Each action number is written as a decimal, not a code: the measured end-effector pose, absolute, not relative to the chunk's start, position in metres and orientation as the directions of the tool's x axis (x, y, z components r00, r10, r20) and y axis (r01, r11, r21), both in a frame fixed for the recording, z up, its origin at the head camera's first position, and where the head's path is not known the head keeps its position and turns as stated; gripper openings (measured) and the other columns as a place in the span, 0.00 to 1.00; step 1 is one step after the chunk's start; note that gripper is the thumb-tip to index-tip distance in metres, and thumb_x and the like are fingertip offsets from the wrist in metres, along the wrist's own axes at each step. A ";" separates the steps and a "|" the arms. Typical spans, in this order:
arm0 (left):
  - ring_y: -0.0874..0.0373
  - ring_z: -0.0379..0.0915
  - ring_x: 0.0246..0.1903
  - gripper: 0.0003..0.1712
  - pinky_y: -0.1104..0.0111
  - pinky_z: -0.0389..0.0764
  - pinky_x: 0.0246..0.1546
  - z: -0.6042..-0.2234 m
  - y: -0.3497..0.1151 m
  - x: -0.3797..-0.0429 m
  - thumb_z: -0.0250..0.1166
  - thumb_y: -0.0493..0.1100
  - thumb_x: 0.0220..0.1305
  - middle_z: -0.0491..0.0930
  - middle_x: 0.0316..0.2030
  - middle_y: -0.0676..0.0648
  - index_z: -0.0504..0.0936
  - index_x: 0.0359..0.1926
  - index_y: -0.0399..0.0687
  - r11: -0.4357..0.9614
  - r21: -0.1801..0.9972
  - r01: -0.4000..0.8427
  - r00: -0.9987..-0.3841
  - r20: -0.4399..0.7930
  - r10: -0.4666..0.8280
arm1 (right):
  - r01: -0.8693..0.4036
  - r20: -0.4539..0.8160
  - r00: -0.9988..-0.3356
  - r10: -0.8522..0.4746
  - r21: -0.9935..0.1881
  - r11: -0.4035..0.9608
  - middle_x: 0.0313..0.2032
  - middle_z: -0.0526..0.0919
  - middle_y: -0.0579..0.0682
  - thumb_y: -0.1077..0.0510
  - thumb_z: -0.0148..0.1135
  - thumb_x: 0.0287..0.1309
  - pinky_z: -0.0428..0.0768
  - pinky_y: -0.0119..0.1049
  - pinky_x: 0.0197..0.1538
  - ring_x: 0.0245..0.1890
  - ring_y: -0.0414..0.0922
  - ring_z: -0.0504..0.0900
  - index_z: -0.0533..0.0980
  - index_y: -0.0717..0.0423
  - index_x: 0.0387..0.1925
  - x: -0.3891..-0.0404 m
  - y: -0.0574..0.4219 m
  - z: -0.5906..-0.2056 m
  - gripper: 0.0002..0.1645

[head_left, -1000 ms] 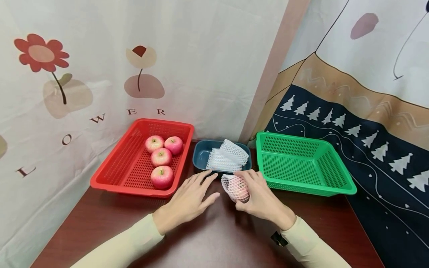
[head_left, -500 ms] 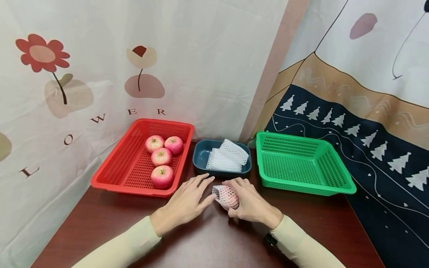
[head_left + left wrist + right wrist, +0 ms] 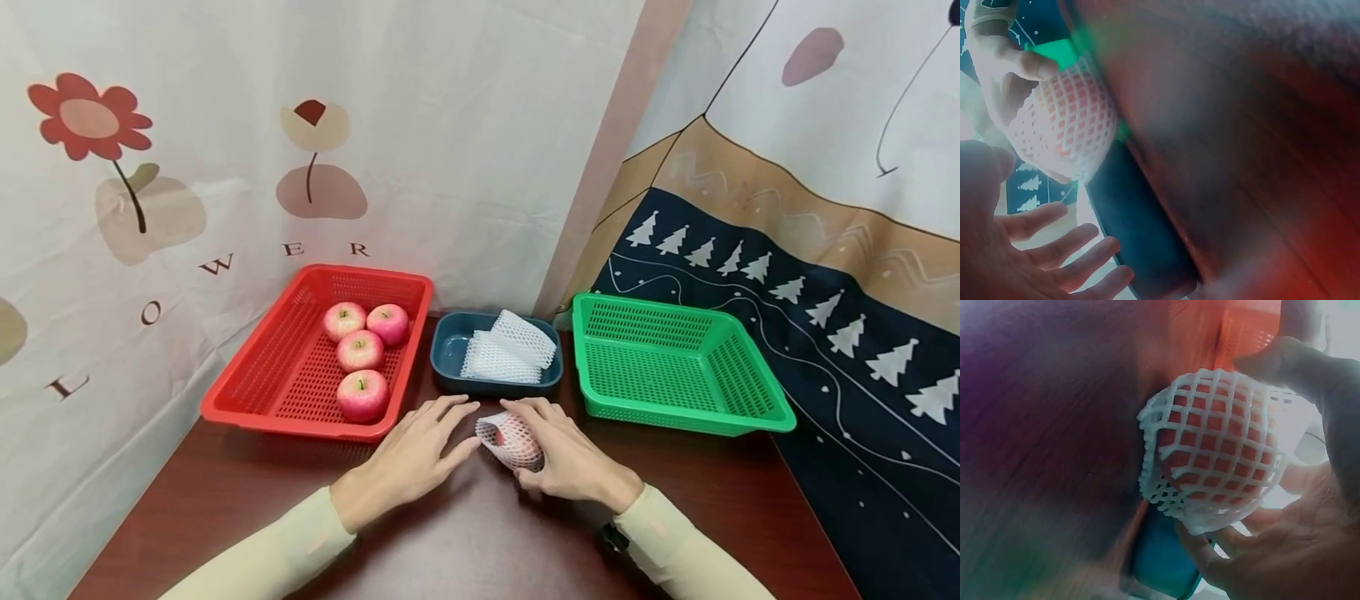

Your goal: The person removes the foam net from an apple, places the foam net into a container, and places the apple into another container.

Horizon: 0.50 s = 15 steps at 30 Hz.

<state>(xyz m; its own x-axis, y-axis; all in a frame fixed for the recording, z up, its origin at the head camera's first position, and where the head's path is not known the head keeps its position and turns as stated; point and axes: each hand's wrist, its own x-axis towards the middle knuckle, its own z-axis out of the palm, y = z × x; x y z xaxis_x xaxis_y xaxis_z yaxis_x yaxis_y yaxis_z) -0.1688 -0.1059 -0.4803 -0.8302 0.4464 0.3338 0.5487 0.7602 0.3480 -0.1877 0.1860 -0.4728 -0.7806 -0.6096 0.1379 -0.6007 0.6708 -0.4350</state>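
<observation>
An apple [image 3: 1219, 434] sits inside a white foam net sleeve [image 3: 517, 454], low over the table in front of the blue container. My right hand [image 3: 573, 458] holds it from the right, thumb on the near side and fingers over the far side. One end of the sleeve gapes toward the left, and red skin shows inside it in the head view. My left hand [image 3: 405, 458] is just left of the sleeve, fingers spread and relaxed, thumb tip close to the sleeve's open end. In the left wrist view its fingers [image 3: 1079, 247] hold nothing.
At the left, a red basket [image 3: 255, 367] contains several bare apples [image 3: 362, 395]. Behind my hands, a dark blue container [image 3: 447, 350] holds flat white foam nets [image 3: 504, 358]. A green basket [image 3: 675, 417] stands at the right. Printed curtains hang behind the brown table [image 3: 480, 550].
My right hand has brought the netted apple left and nearer to me, and the sleeve's open end has turned to face left and up. My left hand has shifted slightly nearer to me.
</observation>
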 end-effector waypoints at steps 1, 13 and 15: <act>0.41 0.86 0.70 0.33 0.40 0.88 0.67 -0.481 -0.106 -0.169 0.70 0.61 0.84 0.84 0.75 0.42 0.83 0.79 0.53 0.757 0.341 0.557 -0.823 0.349 0.448 | -0.589 0.133 -0.789 -0.600 -0.442 0.677 0.77 0.77 0.52 0.52 0.87 0.61 0.83 0.55 0.70 0.70 0.52 0.79 0.65 0.48 0.90 -0.187 0.187 -0.473 0.61; 0.53 0.88 0.57 0.17 0.55 0.91 0.60 -0.481 -0.096 -0.172 0.77 0.51 0.80 0.88 0.58 0.51 0.91 0.63 0.54 0.692 0.326 0.644 -0.746 0.468 0.474 | -0.538 0.138 -0.826 -0.547 -0.482 0.691 0.68 0.82 0.54 0.54 0.90 0.58 0.87 0.51 0.69 0.64 0.49 0.84 0.69 0.54 0.84 -0.189 0.192 -0.480 0.57; 0.55 0.88 0.57 0.15 0.57 0.91 0.60 -0.481 -0.096 -0.171 0.77 0.50 0.80 0.88 0.57 0.53 0.91 0.62 0.56 0.686 0.339 0.644 -0.749 0.465 0.473 | -0.541 0.156 -0.826 -0.541 -0.489 0.685 0.66 0.82 0.52 0.56 0.90 0.56 0.88 0.48 0.67 0.62 0.47 0.84 0.71 0.55 0.81 -0.189 0.192 -0.481 0.56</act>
<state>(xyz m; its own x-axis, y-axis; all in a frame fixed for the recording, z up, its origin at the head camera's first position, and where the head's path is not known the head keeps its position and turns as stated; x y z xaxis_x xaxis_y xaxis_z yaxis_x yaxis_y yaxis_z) -0.1712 -0.0958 -0.4808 -0.7486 0.4730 0.4646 0.6438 0.6861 0.3388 -0.1892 0.1921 -0.4814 -0.8263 -0.5413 0.1556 -0.5406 0.6848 -0.4887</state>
